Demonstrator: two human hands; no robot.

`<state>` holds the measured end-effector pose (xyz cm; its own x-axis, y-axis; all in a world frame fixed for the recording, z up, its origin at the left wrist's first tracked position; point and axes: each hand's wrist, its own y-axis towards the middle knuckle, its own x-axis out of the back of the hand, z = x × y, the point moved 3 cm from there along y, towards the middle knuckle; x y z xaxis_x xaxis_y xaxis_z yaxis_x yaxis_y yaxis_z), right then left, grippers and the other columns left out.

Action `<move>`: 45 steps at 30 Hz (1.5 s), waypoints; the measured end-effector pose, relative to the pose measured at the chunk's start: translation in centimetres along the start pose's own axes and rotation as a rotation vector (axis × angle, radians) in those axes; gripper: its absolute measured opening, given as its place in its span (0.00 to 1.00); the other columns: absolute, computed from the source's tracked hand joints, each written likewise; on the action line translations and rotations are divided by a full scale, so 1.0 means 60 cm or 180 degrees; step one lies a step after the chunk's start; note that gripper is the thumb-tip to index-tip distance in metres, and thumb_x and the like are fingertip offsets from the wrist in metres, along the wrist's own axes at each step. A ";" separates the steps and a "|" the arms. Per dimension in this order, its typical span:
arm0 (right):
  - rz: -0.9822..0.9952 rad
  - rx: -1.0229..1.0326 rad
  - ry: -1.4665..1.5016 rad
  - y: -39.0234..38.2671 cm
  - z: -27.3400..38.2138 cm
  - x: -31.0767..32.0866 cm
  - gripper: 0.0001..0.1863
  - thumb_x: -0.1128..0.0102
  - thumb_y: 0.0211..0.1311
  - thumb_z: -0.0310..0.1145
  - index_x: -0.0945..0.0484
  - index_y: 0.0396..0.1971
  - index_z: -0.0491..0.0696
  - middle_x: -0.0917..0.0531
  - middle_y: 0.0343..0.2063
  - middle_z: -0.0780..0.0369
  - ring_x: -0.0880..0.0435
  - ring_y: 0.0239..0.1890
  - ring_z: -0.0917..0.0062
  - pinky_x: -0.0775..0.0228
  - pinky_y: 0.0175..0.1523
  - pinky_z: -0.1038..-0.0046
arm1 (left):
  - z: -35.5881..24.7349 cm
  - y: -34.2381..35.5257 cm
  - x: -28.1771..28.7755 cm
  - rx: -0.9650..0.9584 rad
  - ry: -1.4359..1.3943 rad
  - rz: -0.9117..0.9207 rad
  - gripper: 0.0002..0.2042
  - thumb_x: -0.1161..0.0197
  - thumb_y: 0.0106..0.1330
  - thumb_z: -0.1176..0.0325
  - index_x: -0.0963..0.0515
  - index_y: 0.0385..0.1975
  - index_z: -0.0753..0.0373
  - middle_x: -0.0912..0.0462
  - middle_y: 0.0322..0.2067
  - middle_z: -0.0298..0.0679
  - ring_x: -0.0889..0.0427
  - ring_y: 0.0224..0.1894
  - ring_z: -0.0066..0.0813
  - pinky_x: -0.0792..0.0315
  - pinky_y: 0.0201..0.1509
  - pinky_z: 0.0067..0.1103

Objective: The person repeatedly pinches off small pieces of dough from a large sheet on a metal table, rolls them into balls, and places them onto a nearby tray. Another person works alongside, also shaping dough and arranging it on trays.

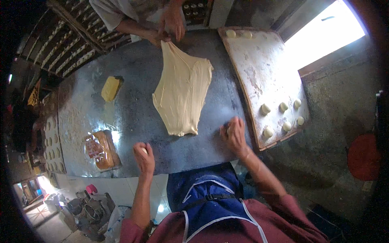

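Left hand [144, 156] and right hand [234, 133] each cupped over a small dough piece on the metal surface [133, 109], palms down to round them; tray [251, 77] beside right hand takes finished balls [283, 117].

One view only, from a fisheye camera worn on the person's head. It looks steeply down at the dark metal bench [133, 109] from close above, with the person's own forearms entering from the lower edge. Straight lines bend near the rim, and the picture's corners fall dark. The far bench edge sits at the top.
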<state>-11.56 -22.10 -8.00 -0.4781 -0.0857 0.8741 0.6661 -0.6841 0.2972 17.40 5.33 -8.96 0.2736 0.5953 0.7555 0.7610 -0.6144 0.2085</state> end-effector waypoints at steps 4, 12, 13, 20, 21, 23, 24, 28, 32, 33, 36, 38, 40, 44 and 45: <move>0.0528 -0.0811 0.0608 -0.053 0.054 0.055 0.15 0.37 0.64 0.29 0.22 0.49 0.42 0.23 0.42 0.49 0.24 0.48 0.52 0.29 0.54 0.56 | -0.055 0.003 0.088 -0.0926 0.0374 0.0786 0.13 0.33 0.58 0.78 0.25 0.42 0.65 0.23 0.42 0.44 0.23 0.48 0.47 0.28 0.53 0.37; 0.1506 -0.0390 0.0425 0.031 0.181 -0.056 0.15 0.28 0.57 0.34 0.16 0.41 0.43 0.16 0.34 0.53 0.16 0.36 0.56 0.23 0.44 0.63 | -0.194 0.073 0.096 -0.1149 -0.0380 0.1316 0.13 0.33 0.54 0.79 0.21 0.40 0.63 0.20 0.44 0.44 0.20 0.51 0.46 0.26 0.57 0.36; 0.2257 -0.0226 0.1134 0.027 0.216 -0.013 0.14 0.28 0.56 0.34 0.16 0.39 0.43 0.16 0.32 0.53 0.16 0.35 0.55 0.23 0.42 0.62 | -0.192 0.064 0.090 -0.0999 -0.0479 0.1222 0.13 0.33 0.54 0.79 0.21 0.40 0.63 0.20 0.43 0.44 0.20 0.51 0.45 0.26 0.57 0.36; 0.2554 -0.0641 0.2070 -0.012 0.159 0.159 0.16 0.33 0.60 0.37 0.21 0.41 0.41 0.15 0.37 0.52 0.16 0.41 0.57 0.27 0.49 0.58 | -0.106 -0.015 0.039 -0.0741 0.0007 0.0461 0.12 0.31 0.57 0.76 0.22 0.40 0.62 0.22 0.42 0.44 0.21 0.46 0.46 0.26 0.52 0.36; 0.2064 -0.0514 0.1388 -0.038 0.103 0.124 0.18 0.32 0.60 0.39 0.22 0.42 0.41 0.16 0.39 0.51 0.18 0.42 0.57 0.28 0.51 0.57 | -0.096 -0.010 0.020 -0.0991 0.0226 0.0401 0.12 0.31 0.58 0.76 0.24 0.40 0.62 0.23 0.41 0.44 0.22 0.45 0.45 0.26 0.50 0.36; 0.1308 -0.0167 0.0246 -0.030 0.051 0.069 0.23 0.32 0.61 0.43 0.24 0.44 0.39 0.20 0.42 0.49 0.22 0.46 0.55 0.31 0.53 0.56 | -0.043 0.047 -0.011 -0.0797 0.0120 0.0141 0.13 0.31 0.59 0.75 0.26 0.41 0.62 0.24 0.40 0.45 0.23 0.43 0.47 0.28 0.49 0.37; 0.1041 -0.0025 -0.0261 0.000 0.040 0.049 0.26 0.32 0.61 0.46 0.26 0.45 0.38 0.23 0.43 0.48 0.24 0.47 0.53 0.33 0.54 0.56 | -0.029 0.067 -0.023 -0.0666 0.0091 0.0034 0.13 0.32 0.59 0.75 0.27 0.41 0.63 0.24 0.39 0.45 0.24 0.42 0.48 0.29 0.49 0.38; 0.0024 0.0460 0.0012 0.023 0.127 -0.053 0.17 0.31 0.57 0.39 0.25 0.33 0.41 0.26 0.33 0.50 0.26 0.38 0.54 0.34 0.47 0.56 | -0.092 0.051 -0.089 -0.0134 -0.0419 -0.0137 0.15 0.32 0.61 0.74 0.32 0.43 0.64 0.27 0.36 0.47 0.25 0.40 0.48 0.31 0.48 0.41; 0.1193 -0.0042 0.0765 -0.052 -0.003 -0.021 0.12 0.33 0.57 0.35 0.27 0.31 0.44 0.27 0.31 0.53 0.26 0.38 0.53 0.33 0.45 0.54 | -0.046 0.010 -0.031 -0.0967 -0.0195 0.0396 0.15 0.34 0.63 0.75 0.35 0.42 0.65 0.28 0.34 0.46 0.26 0.37 0.45 0.31 0.45 0.39; 0.1514 -0.0016 0.0551 -0.039 -0.037 -0.011 0.12 0.33 0.57 0.34 0.27 0.32 0.44 0.27 0.31 0.54 0.26 0.38 0.53 0.33 0.45 0.53 | -0.029 0.014 -0.015 -0.0953 -0.0121 0.0500 0.15 0.34 0.63 0.76 0.35 0.41 0.65 0.28 0.34 0.46 0.26 0.36 0.44 0.31 0.45 0.39; 0.0186 -0.0221 0.0317 0.096 0.035 -0.035 0.18 0.31 0.56 0.37 0.28 0.38 0.42 0.26 0.35 0.52 0.27 0.43 0.54 0.33 0.48 0.56 | -0.048 0.101 -0.049 0.0526 -0.0419 -0.0373 0.14 0.35 0.64 0.77 0.36 0.42 0.64 0.27 0.35 0.46 0.26 0.37 0.44 0.31 0.46 0.39; -0.0545 0.0503 0.0085 0.038 0.122 -0.045 0.12 0.35 0.55 0.31 0.29 0.34 0.45 0.26 0.31 0.53 0.26 0.36 0.55 0.35 0.43 0.54 | -0.075 0.055 -0.067 -0.0022 -0.0442 -0.0178 0.14 0.35 0.64 0.77 0.36 0.41 0.65 0.28 0.35 0.46 0.26 0.38 0.43 0.31 0.46 0.37; 0.0270 0.0196 0.0709 -0.018 0.062 -0.049 0.11 0.36 0.54 0.28 0.30 0.33 0.45 0.27 0.29 0.54 0.26 0.36 0.55 0.34 0.43 0.55 | -0.075 -0.020 -0.044 -0.0897 -0.0391 0.0034 0.13 0.36 0.64 0.78 0.36 0.40 0.66 0.29 0.33 0.45 0.26 0.37 0.43 0.31 0.44 0.36; 0.0389 0.0216 0.0252 0.028 -0.035 -0.022 0.14 0.33 0.50 0.26 0.30 0.33 0.44 0.28 0.29 0.53 0.27 0.35 0.56 0.35 0.42 0.56 | 0.035 0.032 0.006 -0.0344 0.0022 0.0054 0.15 0.36 0.63 0.78 0.36 0.41 0.65 0.28 0.35 0.46 0.26 0.39 0.44 0.31 0.46 0.39; 0.0119 0.0087 0.0179 0.062 0.005 -0.030 0.15 0.33 0.49 0.26 0.30 0.34 0.44 0.28 0.30 0.53 0.28 0.34 0.56 0.35 0.42 0.57 | 0.025 0.065 -0.009 0.0059 -0.0079 -0.0111 0.15 0.36 0.64 0.78 0.36 0.42 0.65 0.28 0.36 0.47 0.26 0.40 0.44 0.31 0.47 0.41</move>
<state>-8.04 -24.25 -8.34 -0.4834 -0.1519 0.8621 0.6992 -0.6596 0.2759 21.12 3.38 -9.46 0.2611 0.6289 0.7323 0.7809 -0.5836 0.2227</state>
